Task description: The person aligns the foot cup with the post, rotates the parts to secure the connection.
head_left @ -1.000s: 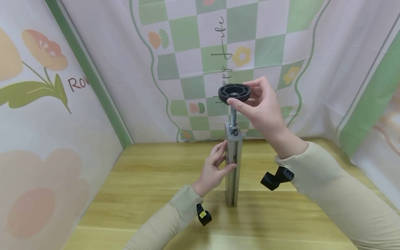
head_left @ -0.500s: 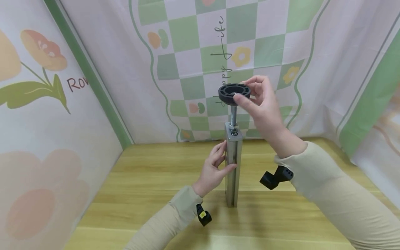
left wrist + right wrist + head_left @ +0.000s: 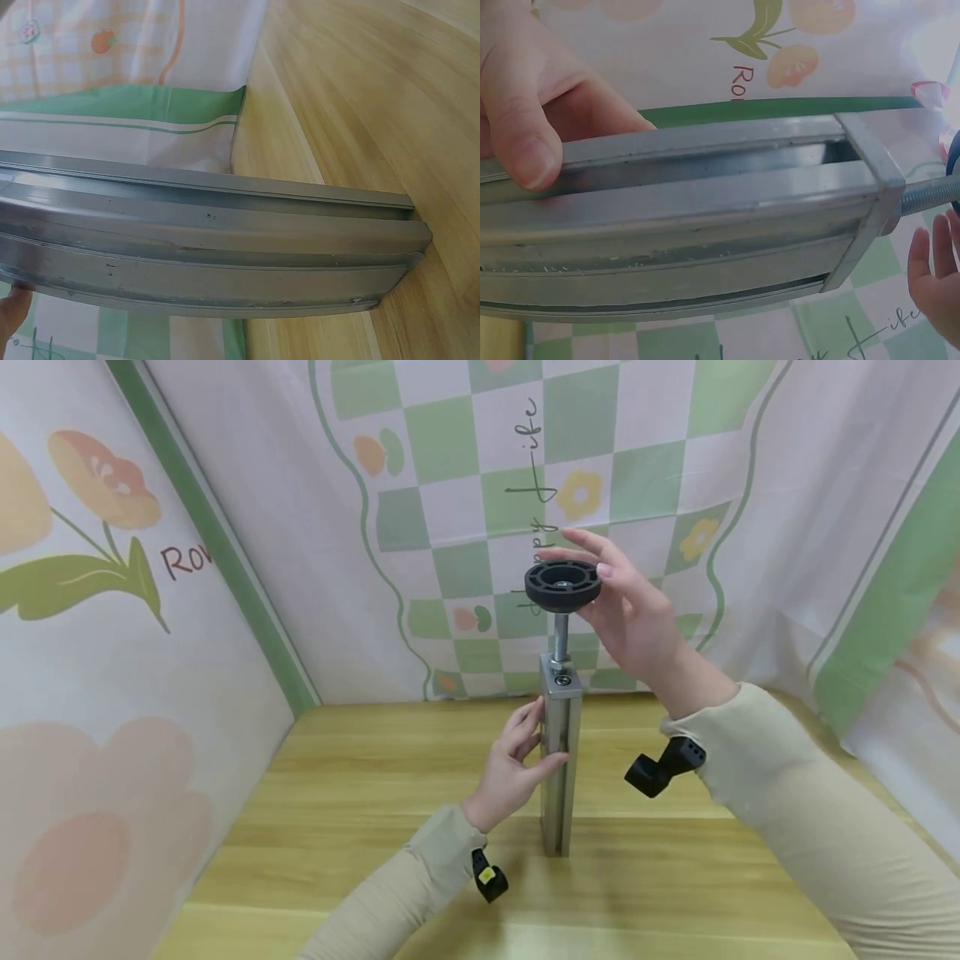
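An aluminium profile (image 3: 558, 768) stands upright on the wooden table, its slotted sides facing outward. From its end plate (image 3: 562, 683) rises a threaded rod (image 3: 560, 637) with a nut at its base, topped by a round black levelling foot (image 3: 562, 589). My left hand (image 3: 506, 772) holds the profile at mid-height, thumb on the near side and fingers at the left. My right hand (image 3: 630, 618) is beside the foot, fingers extended behind it and thumb at its right rim. In the right wrist view, the left thumb (image 3: 529, 142) presses along the profile's slot.
The wooden tabletop (image 3: 360, 777) extends around the profile's base. Behind it hangs a checked, printed curtain (image 3: 442, 452), with a flowered curtain (image 3: 90, 668) at the left. Black wrist-camera mounts (image 3: 663, 768) stick out below the sleeves.
My right thumb has slid across the foot to its right edge, and the fingers have straightened out behind it. The left hand and the profile stay in place.
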Tool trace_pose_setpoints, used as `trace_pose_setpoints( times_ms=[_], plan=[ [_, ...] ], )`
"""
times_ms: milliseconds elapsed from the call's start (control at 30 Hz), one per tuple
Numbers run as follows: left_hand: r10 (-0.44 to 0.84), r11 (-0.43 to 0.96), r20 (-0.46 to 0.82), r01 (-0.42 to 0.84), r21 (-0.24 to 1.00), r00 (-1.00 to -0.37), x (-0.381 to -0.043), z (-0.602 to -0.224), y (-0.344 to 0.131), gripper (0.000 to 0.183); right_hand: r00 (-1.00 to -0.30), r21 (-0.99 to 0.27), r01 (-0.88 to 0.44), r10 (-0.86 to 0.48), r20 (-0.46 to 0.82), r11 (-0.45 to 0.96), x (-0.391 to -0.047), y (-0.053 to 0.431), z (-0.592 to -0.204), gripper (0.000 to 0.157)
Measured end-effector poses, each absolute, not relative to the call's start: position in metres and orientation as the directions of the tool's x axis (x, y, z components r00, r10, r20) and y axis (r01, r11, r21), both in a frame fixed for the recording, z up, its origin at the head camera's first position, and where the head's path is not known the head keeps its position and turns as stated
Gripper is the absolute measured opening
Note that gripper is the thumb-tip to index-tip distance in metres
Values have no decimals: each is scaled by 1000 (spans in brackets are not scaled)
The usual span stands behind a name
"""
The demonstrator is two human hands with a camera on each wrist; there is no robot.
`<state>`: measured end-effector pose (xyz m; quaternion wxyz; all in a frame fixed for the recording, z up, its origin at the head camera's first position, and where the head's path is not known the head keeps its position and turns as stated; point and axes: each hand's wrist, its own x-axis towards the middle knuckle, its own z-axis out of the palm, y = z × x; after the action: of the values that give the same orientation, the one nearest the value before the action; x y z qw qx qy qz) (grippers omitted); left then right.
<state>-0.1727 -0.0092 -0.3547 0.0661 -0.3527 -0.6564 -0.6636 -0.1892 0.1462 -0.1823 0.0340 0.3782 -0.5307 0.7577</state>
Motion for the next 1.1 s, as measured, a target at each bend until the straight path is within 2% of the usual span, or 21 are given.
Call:
trace_pose_setpoints(
  times_ms=[300,733,1100],
  plan=[
    [378,-132,555,551,824,-741,-172,-355,-9,68,-682,-789,-399,-423,596,-467,-198,152,-186,50],
    [381,-132,550,544,828,-744,-173,-355,-9,68,-640,-776,-433,-450,623,-458,-199,156,-188,40],
    [374,-127,566,564,816,-735,-172,-355,-9,69,-687,-800,-449,-418,594,-398,-196,154,-187,39]
  ],
)
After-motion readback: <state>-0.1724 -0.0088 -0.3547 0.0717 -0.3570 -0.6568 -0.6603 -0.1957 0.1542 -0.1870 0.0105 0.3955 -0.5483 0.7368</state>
